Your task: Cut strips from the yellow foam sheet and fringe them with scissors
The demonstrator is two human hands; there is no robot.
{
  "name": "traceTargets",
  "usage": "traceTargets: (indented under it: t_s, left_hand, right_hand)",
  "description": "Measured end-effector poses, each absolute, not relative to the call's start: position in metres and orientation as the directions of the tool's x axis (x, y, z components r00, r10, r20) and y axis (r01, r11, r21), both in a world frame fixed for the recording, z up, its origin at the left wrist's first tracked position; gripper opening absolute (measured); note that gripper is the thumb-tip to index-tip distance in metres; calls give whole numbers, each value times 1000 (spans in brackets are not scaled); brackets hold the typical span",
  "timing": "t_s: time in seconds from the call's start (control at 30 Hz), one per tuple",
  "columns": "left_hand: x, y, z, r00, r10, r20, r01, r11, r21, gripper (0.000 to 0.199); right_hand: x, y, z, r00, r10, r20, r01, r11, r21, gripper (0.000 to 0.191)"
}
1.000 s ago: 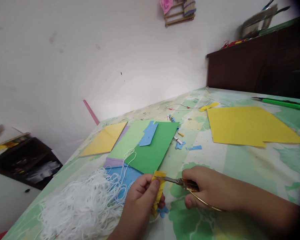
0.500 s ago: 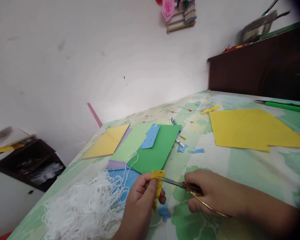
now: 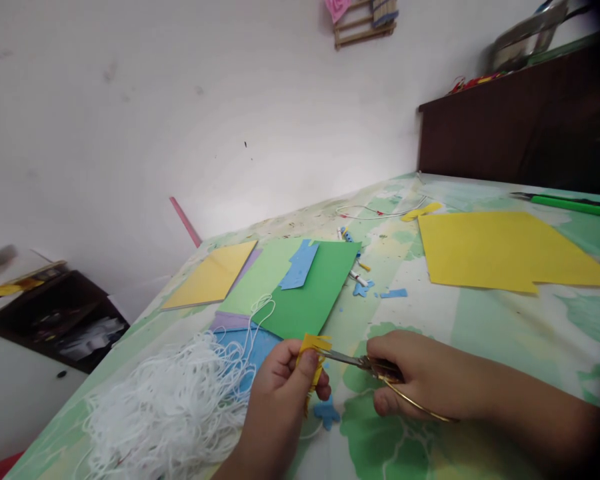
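Between the thumb and fingers of my left hand (image 3: 285, 387) is a small strip of yellow paper (image 3: 312, 343) with a fringed edge of narrow cuts. My right hand (image 3: 415, 377) is closed around the gold handles of a pair of scissors (image 3: 345, 359). The blades point left and their tips lie at the fringed side of the strip. A blue star-shaped cutout (image 3: 327, 413) rests on the table just below my left fingers. White string (image 3: 165, 407) is heaped in a tangle left of my left hand.
Green sheets (image 3: 325, 287) with a blue scrap (image 3: 299, 265) on top lie ahead, beside a yellow-orange stack (image 3: 213, 275). A large yellow sheet (image 3: 510, 253) and a green-handled tool (image 3: 575, 205) are at the right. A dark cabinet (image 3: 510, 133) stands behind.
The whole view has tilted slightly, so things sit a little higher in the picture. Both hands keep nearly the same place, with the scissors still at the yellow strip.
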State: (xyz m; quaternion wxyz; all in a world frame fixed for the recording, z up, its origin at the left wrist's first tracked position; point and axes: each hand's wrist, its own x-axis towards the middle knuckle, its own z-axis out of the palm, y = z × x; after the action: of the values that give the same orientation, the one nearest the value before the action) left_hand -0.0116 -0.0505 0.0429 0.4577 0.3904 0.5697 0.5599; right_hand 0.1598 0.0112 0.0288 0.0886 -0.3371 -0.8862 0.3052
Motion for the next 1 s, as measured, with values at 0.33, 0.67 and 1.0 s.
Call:
traceTargets:
  t_s: [0.33,0.67,1.0]
  left_hand:
    - [-10,-49,42,-335,939,-77,-39,68,997,8]
    - [-9,-51,44,-308,943,-125,-32,121,992,12]
    - [-8,-51,47,-267,953,-145,38,161,986,10]
  right_hand:
    - [159,12,29,-762,646,-36,543,608,-580,37]
    - [158,12,28,-758,652,-30,549,613,-568,38]
    - [159,13,25,-774,632,-34,529,616,-583,41]
